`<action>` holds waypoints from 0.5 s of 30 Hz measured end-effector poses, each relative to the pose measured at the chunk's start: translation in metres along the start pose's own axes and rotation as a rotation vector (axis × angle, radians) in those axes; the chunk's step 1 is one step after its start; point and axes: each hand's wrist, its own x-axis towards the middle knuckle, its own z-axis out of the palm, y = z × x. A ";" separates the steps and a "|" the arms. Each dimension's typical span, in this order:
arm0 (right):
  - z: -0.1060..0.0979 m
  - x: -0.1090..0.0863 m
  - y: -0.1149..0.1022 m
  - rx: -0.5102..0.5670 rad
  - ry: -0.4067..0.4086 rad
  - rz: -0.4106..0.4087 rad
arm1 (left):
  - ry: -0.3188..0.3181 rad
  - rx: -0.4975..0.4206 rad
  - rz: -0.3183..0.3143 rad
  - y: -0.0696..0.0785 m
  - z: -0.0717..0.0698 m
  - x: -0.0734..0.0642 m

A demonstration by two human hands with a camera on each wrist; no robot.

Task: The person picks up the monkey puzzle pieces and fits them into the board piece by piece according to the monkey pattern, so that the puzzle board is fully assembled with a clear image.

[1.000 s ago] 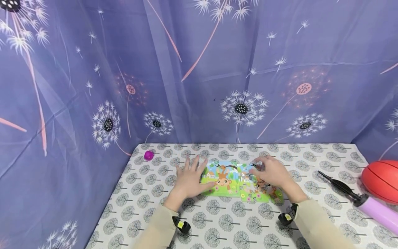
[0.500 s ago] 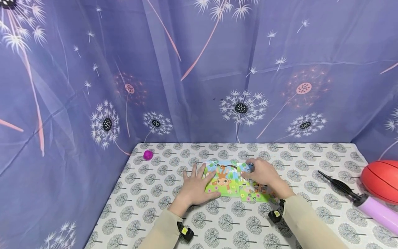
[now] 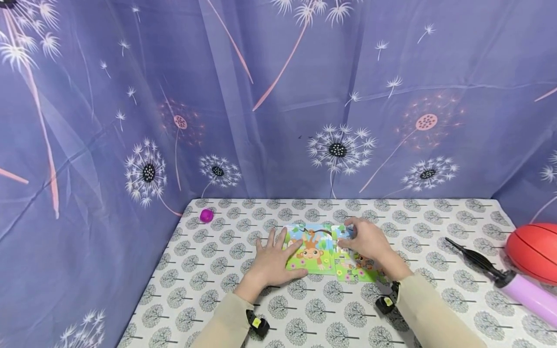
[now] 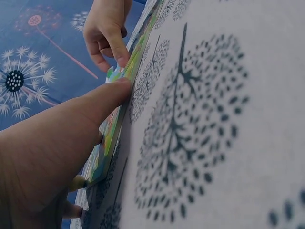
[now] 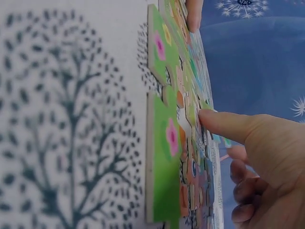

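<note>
A cartoon monkey picture board (image 3: pixel 319 266) lies flat on the table. My left hand (image 3: pixel 271 263) rests across its left side with fingers spread, the thumb along the near edge. Just right of the board is a partly joined jigsaw puzzle (image 3: pixel 359 276) with matching colours and gaps between pieces. Over its upper part, my right hand (image 3: pixel 370 239) pinches a small puzzle piece (image 4: pixel 114 74) between thumb and fingers. In the right wrist view, the thumb covers much of that piece, close over the joined pieces. The right hand hides the puzzle's upper right part in the head view.
A small magenta object (image 3: pixel 206 215) sits at the table's back left corner. At the right lie a hand pump (image 3: pixel 522 292) with a lilac barrel and black nozzle, and a red ball (image 3: pixel 533 253). Patterned blue curtains (image 3: pixel 278 121) hang behind the table.
The right hand has moved left over the puzzle, then stayed there. The left hand has shifted right and toward the near edge of the picture board.
</note>
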 end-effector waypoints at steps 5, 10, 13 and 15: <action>0.001 -0.005 -0.001 0.008 0.078 -0.055 | -0.002 -0.004 0.001 0.000 -0.002 -0.001; 0.001 -0.007 -0.001 0.035 0.142 -0.094 | -0.004 0.000 0.008 0.000 -0.002 -0.001; 0.001 -0.008 -0.001 0.077 0.167 -0.103 | -0.006 0.008 0.006 0.000 -0.002 -0.001; 0.001 -0.008 -0.002 0.111 0.177 -0.097 | -0.005 0.016 0.003 0.000 -0.002 -0.001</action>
